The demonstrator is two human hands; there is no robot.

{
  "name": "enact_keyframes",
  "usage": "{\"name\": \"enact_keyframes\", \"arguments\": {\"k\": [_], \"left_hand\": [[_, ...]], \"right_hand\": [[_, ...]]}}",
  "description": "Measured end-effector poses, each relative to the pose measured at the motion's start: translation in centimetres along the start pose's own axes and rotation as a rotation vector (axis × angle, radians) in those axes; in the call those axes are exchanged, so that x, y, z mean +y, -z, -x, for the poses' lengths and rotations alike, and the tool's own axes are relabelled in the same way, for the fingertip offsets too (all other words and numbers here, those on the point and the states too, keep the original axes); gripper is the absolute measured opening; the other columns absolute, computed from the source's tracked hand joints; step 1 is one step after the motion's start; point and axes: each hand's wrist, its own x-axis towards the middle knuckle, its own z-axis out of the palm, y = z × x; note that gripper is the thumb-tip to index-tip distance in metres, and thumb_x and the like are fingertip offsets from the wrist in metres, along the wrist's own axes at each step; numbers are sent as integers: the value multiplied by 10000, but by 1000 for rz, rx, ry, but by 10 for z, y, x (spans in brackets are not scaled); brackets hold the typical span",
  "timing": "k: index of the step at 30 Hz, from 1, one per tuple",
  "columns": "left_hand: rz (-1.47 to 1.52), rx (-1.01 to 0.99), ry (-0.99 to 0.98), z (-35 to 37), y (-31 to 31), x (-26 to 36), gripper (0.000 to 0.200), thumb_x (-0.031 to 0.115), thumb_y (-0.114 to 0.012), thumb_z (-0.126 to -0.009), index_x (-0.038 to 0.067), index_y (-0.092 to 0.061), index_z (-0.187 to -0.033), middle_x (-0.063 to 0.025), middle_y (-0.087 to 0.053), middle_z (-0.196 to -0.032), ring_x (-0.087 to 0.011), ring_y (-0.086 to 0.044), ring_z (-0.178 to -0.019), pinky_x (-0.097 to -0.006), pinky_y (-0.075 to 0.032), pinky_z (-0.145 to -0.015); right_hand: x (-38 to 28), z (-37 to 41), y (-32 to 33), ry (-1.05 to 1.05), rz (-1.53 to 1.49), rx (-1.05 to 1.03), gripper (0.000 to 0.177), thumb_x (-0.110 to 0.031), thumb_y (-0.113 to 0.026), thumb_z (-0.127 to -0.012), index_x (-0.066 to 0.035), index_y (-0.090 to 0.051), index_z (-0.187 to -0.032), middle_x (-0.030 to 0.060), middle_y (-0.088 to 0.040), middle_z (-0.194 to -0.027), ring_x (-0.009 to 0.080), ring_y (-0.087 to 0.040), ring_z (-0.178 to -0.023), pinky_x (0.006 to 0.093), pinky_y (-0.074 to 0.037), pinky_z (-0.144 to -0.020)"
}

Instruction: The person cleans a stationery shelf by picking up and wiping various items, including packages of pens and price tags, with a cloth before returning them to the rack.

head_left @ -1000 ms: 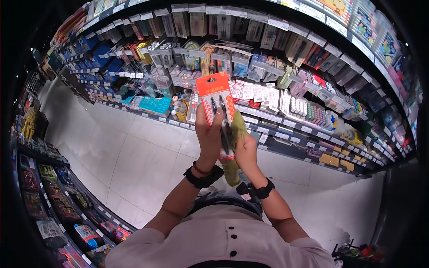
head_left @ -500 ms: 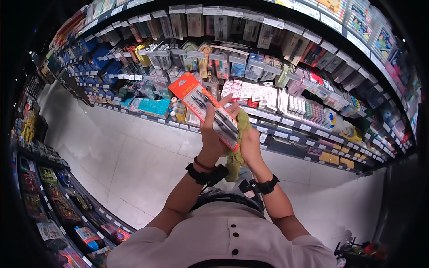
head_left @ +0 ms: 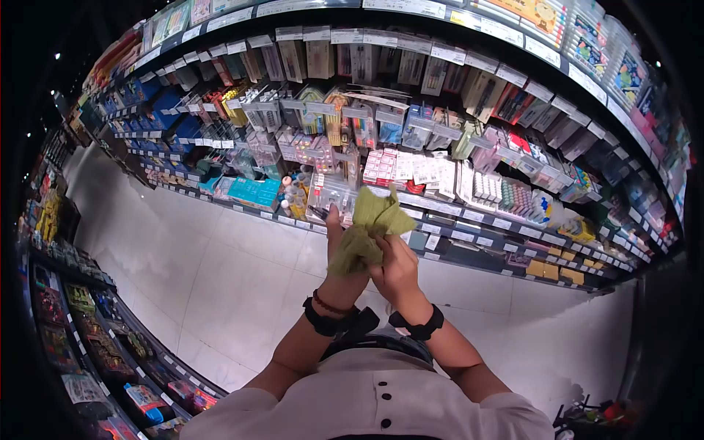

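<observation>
My left hand is closed round a clear-fronted pack, its thumb raised along the side. Dark pen-like shapes show at the pack's left edge; the cloth and my fingers hide much of the rest. In my right hand a crumpled olive-green cloth is pinched and bunched. This cloth lies over the pack's lower part and across my left hand, so the left fingers are mostly covered.
Ahead, a curved shelf unit holds hanging pen packs, white and red boxes, a turquoise box and small bottles. Another stocked shelf stands at the lower left. Pale floor tiles lie between them.
The orange-red card of the pack no longer shows, and the pack has turned. My right hand has moved left and lower, bringing the cloth up over the pack and my left hand.
</observation>
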Motion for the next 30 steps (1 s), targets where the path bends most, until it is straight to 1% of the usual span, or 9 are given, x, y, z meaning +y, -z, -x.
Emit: {"name": "enact_keyframes", "arguments": {"k": [4, 8, 12, 15, 19, 24, 27, 28, 30], "left_hand": [[1104, 81, 687, -6, 1, 9, 478, 426, -322, -908, 35, -349, -1181, -94, -484, -1048, -170, -524, -919, -313, -402, -865], [1033, 73, 674, -14, -15, 10, 450, 452, -308, -906, 50, -418, -1076, -67, -507, -981, -168, -516, -874, -325, -404, -838], [939, 220, 835, -32, -24, 9, 468, 469, -315, -900, 39, -421, -1049, -56, -484, -876, -176, -492, -850, -363, -397, -826], [1005, 322, 968, -46, -20, 1, 454, 440, -291, -912, 27, -418, -1052, -77, -483, -902, -194, -486, -854, -394, -387, -859], [1154, 303, 657, -78, -16, -21, 533, 475, -259, -905, 14, -345, -1160, -197, -428, -1187, -279, -453, -1077, -431, -359, -945], [762, -4, 446, -128, -29, -46, 616, 500, -249, -896, 41, -188, -1302, -222, -390, -1256, -293, -450, -1111, -402, -366, -949], [43, -180, 589, -152, -48, -73, 547, 458, -215, -921, 15, -418, -1168, -140, -550, -1058, -200, -529, -984, -324, -428, -828], [-109, -162, 624, -158, -61, -65, 477, 384, -259, -936, -13, -508, -1020, -98, -588, -906, -163, -546, -860, -298, -432, -737], [-228, -246, 357, -173, -76, -80, 441, 331, -272, -942, -32, -519, -915, -115, -578, -765, -178, -551, -728, -313, -421, -651]], "right_hand": [[28, -2, 6, 237, 105, 23, 240, -131, -705, -626, 19, -568, -755, 71, -431, -581, 221, -476, -462, 306, -401, -419], [30, -14, 13, 182, 87, 160, 129, -65, -645, -711, 21, -561, -665, 68, -475, -499, 223, -489, -404, 297, -394, -405], [33, -6, 5, -300, -129, 357, 170, -48, -484, -822, 80, -579, -764, 141, -559, -574, 253, -546, -441, 303, -420, -456], [50, -8, -4, -614, -423, 678, 236, -162, -458, -889, 40, -565, -832, 47, -598, -709, 107, -554, -556, 266, -443, -515], [119, -13, 28, -1002, -931, 367, 236, -173, -439, -903, 23, -557, -962, 41, -601, -811, 88, -560, -640, 232, -461, -568], [139, -43, 45, -1220, -1268, -89, 229, -167, -424, -913, 4, -558, -984, 0, -583, -844, 58, -520, -713, 200, -440, -643], [162, -49, 38, -1121, -1099, -267, 220, -134, -438, -903, 14, -537, -1031, 24, -583, -910, 70, -527, -791, 220, -438, -698], [173, -50, 38, -1069, -999, -316, 227, -122, -443, -899, 20, -527, -1055, 39, -585, -941, 78, -532, -821, 231, -439, -719], [198, -54, 40, -1092, -1020, -149, 193, -127, -454, -900, 12, -546, -997, -6, -565, -860, 50, -489, -768, 210, -412, -692]]}}
